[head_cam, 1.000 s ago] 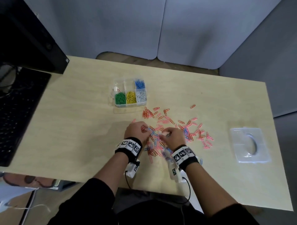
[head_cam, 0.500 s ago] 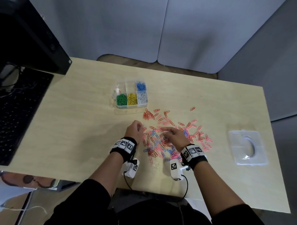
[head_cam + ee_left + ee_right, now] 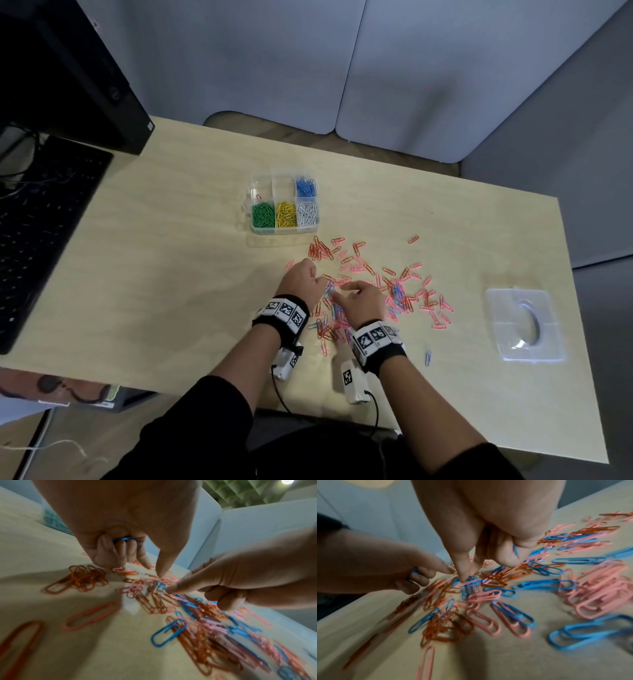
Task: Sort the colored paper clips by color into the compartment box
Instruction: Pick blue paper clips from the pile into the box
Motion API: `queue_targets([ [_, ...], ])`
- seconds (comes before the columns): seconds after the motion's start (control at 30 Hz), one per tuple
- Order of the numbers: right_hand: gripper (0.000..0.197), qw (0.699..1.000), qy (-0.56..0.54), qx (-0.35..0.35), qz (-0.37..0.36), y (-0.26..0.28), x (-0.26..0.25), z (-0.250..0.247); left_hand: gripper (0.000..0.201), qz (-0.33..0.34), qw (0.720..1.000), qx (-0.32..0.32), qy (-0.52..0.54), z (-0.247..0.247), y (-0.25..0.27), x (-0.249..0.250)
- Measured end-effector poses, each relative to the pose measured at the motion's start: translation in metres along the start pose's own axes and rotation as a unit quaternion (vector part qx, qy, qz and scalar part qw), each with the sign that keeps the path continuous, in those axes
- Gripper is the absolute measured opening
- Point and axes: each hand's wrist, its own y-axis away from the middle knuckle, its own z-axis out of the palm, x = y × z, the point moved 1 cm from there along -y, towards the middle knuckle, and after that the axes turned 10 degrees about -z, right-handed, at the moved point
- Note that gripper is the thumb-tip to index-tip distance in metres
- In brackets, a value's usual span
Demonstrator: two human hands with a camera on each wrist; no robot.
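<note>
Now both hands are curling round blue clips: left hand [image 3: 120,524], right hand [image 3: 496,524]. Clips [image 3: 376,287] at box's [image 3: 255,192] five o'clock: light, slippery, tangling; pinch loops singly.

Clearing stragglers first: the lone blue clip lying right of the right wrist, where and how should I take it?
Pinch the lone blue clip across its two long sides, coming straight down from above. It lies flat on the table, apart from the pile, with nothing over it.
</note>
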Motion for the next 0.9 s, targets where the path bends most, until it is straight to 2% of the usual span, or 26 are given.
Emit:
queue_targets([
  [0.1,0.013,0.998,0.056,-0.013,-0.021,0.001,-0.004,0.004,0.012,0.042,0.996,-0.015,-0.078,0.004,-0.003,-0.006],
  [0.2,0.010,0.996,0.068,-0.045,-0.042,-0.001,0.001,0.008,0.010,0.058,0.993,-0.018,-0.102,0.003,-0.008,-0.013],
  [0.3,0.015,0.995,-0.001,-0.077,-0.065,-0.005,0.005,0.000,0.013,0.056,0.993,-0.011,-0.103,-0.006,-0.011,-0.017],
  [0.37,0.020,0.989,-0.097,-0.103,-0.051,-0.005,0.005,-0.010,0.008,0.050,0.994,0.005,-0.101,-0.013,-0.013,-0.019],
  [0.43,0.016,0.958,-0.260,-0.119,-0.001,-0.003,0.003,-0.020,0.010,0.049,0.994,0.011,-0.101,-0.016,-0.012,-0.019],
  [0.5,0.010,0.896,-0.421,-0.125,0.058,-0.001,-0.002,-0.029,0.012,0.051,0.994,0.017,-0.100,-0.013,-0.010,-0.015],
  [0.53,0.014,0.869,-0.473,-0.124,0.078,0.000,-0.005,-0.034,0.012,0.052,0.993,0.020,-0.101,-0.011,-0.009,-0.013],
  [0.6,0.021,0.837,-0.522,-0.129,0.099,0.000,-0.009,-0.043,0.023,0.042,0.992,0.018,-0.116,-0.003,-0.007,-0.009],
  [0.7,0.022,0.817,-0.549,-0.118,0.134,-0.002,-0.005,-0.053,0.028,0.023,0.992,0.019,-0.126,0.008,-0.004,-0.005],
  [0.73,0.025,0.833,-0.524,-0.109,0.141,-0.003,-0.002,-0.056,0.024,0.019,0.992,0.024,-0.123,0.009,-0.003,-0.002],
  [0.77,0.027,0.871,-0.462,-0.099,0.131,-0.007,0.007,-0.058,0.019,0.014,0.992,0.029,-0.126,0.010,-0.001,0.001],
  [0.83,0.023,0.968,-0.226,-0.092,0.051,-0.012,0.022,-0.062,0.017,0.004,0.988,0.027,-0.150,0.013,0.000,0.006],
  [0.87,0.020,0.992,-0.097,-0.086,0.000,-0.013,0.027,-0.064,0.018,0.000,0.985,0.020,-0.171,0.015,-0.001,0.008],
  [0.9,0.016,0.996,-0.007,-0.078,-0.042,-0.015,0.030,-0.063,0.020,-0.004,0.980,0.012,-0.198,0.015,-0.001,0.011],
])
